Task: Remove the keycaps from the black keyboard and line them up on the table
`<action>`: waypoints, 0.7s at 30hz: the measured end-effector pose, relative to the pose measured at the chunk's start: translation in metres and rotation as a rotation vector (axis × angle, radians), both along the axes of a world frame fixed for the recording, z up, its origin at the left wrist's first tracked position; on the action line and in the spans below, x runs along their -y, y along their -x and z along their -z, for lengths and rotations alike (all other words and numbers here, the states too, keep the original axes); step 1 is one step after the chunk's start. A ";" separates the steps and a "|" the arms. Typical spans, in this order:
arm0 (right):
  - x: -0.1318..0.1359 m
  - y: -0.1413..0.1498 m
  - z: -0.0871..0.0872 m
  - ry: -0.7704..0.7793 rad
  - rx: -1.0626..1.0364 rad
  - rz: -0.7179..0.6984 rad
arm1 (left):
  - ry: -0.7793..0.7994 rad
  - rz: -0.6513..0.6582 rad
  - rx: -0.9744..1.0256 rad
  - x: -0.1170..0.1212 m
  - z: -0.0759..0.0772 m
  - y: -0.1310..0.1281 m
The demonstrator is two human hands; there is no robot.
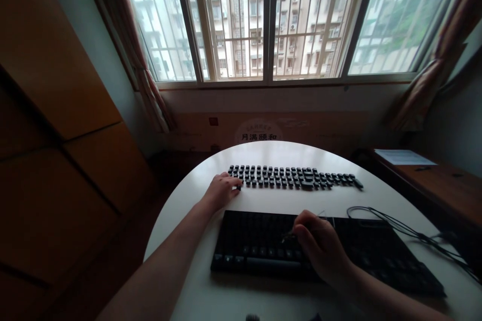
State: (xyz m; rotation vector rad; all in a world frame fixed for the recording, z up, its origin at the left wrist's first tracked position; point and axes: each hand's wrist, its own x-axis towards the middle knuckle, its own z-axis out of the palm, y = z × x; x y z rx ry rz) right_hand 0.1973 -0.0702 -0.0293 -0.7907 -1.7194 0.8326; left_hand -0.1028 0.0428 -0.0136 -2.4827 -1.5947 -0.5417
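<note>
A black keyboard (271, 264) lies on the white round table, with many keys off its upper rows and some keycaps left along the front. Behind it, loose black keycaps (286, 176) stand in several rows. My left hand (222, 191) is at the left end of these rows, its fingertips closed on a keycap (238, 187) at the table surface. Over the middle of the keyboard, my right hand (320, 243) is closed around a thin metal wire keycap puller (288, 235). Wire ends stick out on both sides of the fist; its middle is hidden by the fingers.
The keyboard's black cable (410, 233) runs off the right of the white table (176, 210). A small dark bristly object (252, 317) sits at the near edge. Right of the table is a brown desk (444, 180) with paper (406, 156). A barred window is ahead, a wooden cabinet (56, 110) left.
</note>
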 end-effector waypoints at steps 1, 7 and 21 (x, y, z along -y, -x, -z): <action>0.000 0.000 0.000 -0.011 0.004 -0.003 | 0.002 -0.001 -0.003 0.000 0.000 0.000; 0.000 -0.001 0.000 -0.048 0.021 -0.004 | -0.005 0.000 -0.010 -0.002 0.002 0.004; 0.004 -0.002 0.000 0.019 0.015 -0.005 | -0.020 -0.068 -0.026 -0.002 0.003 0.004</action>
